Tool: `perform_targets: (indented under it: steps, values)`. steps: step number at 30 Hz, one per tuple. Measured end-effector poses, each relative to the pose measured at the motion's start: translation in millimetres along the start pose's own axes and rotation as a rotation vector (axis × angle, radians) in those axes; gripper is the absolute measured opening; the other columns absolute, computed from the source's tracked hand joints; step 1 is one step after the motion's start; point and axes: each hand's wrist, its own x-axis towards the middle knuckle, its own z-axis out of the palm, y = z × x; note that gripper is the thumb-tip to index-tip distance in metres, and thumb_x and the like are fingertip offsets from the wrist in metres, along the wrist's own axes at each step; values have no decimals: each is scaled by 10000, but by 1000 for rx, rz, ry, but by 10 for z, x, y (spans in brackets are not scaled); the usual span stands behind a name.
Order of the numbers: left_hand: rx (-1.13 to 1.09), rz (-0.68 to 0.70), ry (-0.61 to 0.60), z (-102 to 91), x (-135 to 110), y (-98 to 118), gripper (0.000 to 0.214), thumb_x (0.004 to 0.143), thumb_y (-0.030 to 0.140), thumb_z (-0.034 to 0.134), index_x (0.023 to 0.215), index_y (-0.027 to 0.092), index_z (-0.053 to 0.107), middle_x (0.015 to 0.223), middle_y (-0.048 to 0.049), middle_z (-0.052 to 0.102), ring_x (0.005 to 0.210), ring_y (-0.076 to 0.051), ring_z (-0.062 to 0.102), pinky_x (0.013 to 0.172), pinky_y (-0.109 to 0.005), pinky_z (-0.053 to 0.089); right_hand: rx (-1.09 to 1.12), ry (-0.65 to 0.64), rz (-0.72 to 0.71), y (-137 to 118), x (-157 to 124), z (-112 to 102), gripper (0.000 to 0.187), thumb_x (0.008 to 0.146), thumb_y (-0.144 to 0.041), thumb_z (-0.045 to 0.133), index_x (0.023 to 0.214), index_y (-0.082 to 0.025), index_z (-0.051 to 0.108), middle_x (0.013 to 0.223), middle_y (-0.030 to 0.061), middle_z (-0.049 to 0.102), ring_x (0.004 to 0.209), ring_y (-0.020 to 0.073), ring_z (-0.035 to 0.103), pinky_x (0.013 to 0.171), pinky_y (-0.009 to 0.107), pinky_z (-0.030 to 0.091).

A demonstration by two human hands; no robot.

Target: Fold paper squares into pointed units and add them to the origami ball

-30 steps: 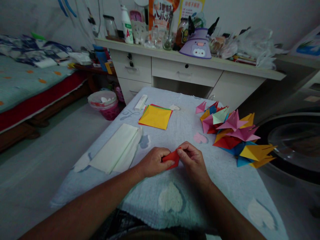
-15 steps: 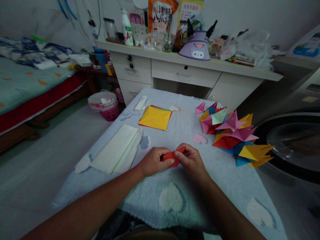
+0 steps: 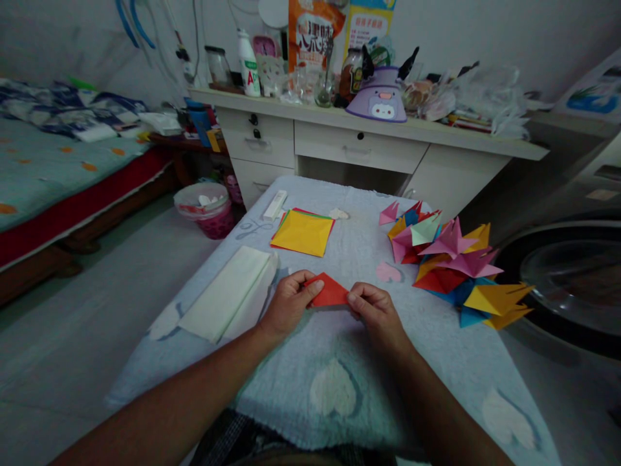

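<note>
A folded red paper triangle (image 3: 330, 291) lies on the pale blue cloth of the table (image 3: 339, 382), held at both ends. My left hand (image 3: 287, 304) pinches its left corner with thumb and fingers. My right hand (image 3: 376, 310) pinches its right corner, fingers curled. A stack of coloured square sheets (image 3: 303, 232), yellow on top, lies beyond my hands. To the right sits a pile of folded paper pieces (image 3: 451, 259) in pink, yellow, red and blue.
Folded white cloth (image 3: 228, 291) lies to the left on the table. A small white box (image 3: 274, 205) sits at the far edge. A white desk with drawers (image 3: 359, 139), crowded with bottles, stands behind. A pink bin (image 3: 204, 206) and a bed (image 3: 53, 168) are left; a round drum (image 3: 567, 278) is right.
The red paper was bunched between my hands; now it is spread out flat as a triangle. My hands have moved apart to its two corners and a little farther up the table.
</note>
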Motion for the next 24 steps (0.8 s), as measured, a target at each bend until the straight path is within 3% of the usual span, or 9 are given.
perform_targets:
  steps: [7, 13, 16, 20, 24]
  values:
    - [-186, -93, -85, 10, 16, 4, 267, 754, 357, 740, 885, 155, 623, 726, 12, 650, 551, -90, 567, 500, -204, 416, 28, 75, 9, 73, 15, -2, 275, 848, -395, 663, 683, -193, 575, 559, -59, 432, 528, 96, 356, 528, 253, 259]
    - [-148, -60, 65, -26, 64, -11, 212, 772, 334, 705, 791, 140, 621, 580, 37, 591, 496, -64, 504, 508, -185, 393, -11, -39, 47, 77, 26, -93, 290, 841, -395, 652, 656, -185, 575, 566, -47, 456, 534, 95, 376, 527, 249, 273]
    - [-171, -61, 90, -45, 80, -20, 208, 759, 319, 708, 779, 150, 588, 579, 50, 567, 486, -55, 487, 488, -176, 373, 23, 26, 29, 58, 43, -145, 279, 832, -388, 643, 649, -191, 569, 555, -45, 453, 524, 97, 385, 516, 244, 286]
    - [-151, -131, -110, -7, 45, -48, 256, 742, 284, 720, 886, 168, 543, 688, 41, 623, 473, -47, 486, 466, -176, 373, 74, 122, 7, 21, 76, -144, 212, 823, -422, 643, 869, -216, 621, 713, -17, 554, 593, 115, 473, 520, 238, 355]
    - [-56, -145, -296, 41, -2, -65, 340, 750, 257, 709, 991, 200, 477, 613, 85, 572, 457, -59, 484, 447, -168, 355, 74, 24, 19, 15, 87, -105, 324, 782, -412, 702, 1025, -246, 568, 783, -21, 572, 603, 113, 473, 518, 228, 356]
